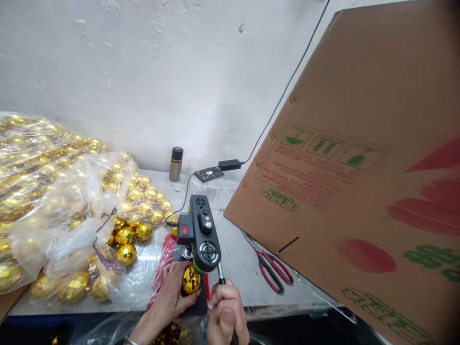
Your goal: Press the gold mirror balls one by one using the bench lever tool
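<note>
Head view. The lower edge cuts off your wrists; the machine (201, 232) hides the gold ball's (190, 281) top. Your left hand (171, 293) clasps that ball at the machine's base, near the table's (237, 261) front edge. Your right hand (225, 312) is fisted on the lever (220, 274), whose long axis slants up toward the machine.

The left hand (171, 293) rises from the lower edge of the view on a forearm slanting in from the lower left. Its palm is turned to the right and its fingers (187, 301) are curled into a cup, with the thumb lying along the top. The right hand (227, 311) sits just beside it, lower in the view, clenched into an upright fist with the thumb folded across the front.
</note>
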A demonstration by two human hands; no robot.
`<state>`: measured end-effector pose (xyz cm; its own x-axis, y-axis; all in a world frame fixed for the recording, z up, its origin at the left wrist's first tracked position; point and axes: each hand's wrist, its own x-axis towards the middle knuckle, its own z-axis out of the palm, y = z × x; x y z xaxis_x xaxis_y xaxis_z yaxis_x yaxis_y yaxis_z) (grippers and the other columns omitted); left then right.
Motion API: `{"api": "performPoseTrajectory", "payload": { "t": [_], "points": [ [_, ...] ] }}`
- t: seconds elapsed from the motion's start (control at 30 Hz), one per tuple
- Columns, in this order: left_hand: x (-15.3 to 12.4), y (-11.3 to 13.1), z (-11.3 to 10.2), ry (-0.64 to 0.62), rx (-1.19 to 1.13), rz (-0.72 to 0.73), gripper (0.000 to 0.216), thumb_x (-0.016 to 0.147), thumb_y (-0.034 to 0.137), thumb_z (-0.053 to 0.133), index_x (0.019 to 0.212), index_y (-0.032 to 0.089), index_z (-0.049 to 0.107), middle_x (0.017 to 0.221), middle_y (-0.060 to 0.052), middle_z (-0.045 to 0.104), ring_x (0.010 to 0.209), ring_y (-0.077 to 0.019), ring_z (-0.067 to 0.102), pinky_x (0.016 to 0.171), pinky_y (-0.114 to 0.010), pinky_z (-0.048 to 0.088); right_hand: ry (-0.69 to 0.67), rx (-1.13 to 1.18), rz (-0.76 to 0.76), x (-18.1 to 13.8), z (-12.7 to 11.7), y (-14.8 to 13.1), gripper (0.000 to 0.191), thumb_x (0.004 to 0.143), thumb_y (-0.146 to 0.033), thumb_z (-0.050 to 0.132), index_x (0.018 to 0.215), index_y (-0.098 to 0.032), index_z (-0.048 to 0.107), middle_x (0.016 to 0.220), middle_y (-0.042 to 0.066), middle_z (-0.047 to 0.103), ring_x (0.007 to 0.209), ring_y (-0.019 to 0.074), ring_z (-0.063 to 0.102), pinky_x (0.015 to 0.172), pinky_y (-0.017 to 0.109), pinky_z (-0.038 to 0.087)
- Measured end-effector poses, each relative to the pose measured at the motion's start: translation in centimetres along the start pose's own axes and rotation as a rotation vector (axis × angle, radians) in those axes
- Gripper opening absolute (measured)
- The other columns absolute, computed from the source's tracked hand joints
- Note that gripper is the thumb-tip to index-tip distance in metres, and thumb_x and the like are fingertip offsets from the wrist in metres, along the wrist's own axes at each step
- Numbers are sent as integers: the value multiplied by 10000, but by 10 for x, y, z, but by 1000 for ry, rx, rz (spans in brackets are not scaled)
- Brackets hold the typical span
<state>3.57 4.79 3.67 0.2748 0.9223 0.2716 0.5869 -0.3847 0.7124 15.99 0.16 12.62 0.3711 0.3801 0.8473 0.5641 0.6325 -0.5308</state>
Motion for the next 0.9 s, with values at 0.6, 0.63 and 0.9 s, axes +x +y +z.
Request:
{"api": "performPoseTrajectory", "payload": {
  "t": [0.6,0.63,0.9],
  "points": [
    [-29,1,-22,-6,-38,60,591,744,285,846,1315,260,696,1281,-147,762,1189,-387,691,1034,-572,572,-256,125,197,67,-12,-41,369,1076,-164,449,717,-209,523,684,-11,526,604,119,519,542,251,390],
    [-37,-3,-29,-11,-38,87,620,729,352,888,1316,273,702,1313,-152,755,1210,-394,693,1032,-561,588,-231,132,212,66,-11,-43,377,1080,-171,449,712,-210,518,680,-13,524,601,119,514,546,256,385],
    [16,-26,-110,457,302,-230,437,1062,397,352,1212,194,709,1228,-154,759,1111,-304,742,962,-451,621,-61,165,298,38,0,-48,398,1072,-122,443,687,-208,498,688,-19,492,645,130,508,638,300,366]
  ]
}}
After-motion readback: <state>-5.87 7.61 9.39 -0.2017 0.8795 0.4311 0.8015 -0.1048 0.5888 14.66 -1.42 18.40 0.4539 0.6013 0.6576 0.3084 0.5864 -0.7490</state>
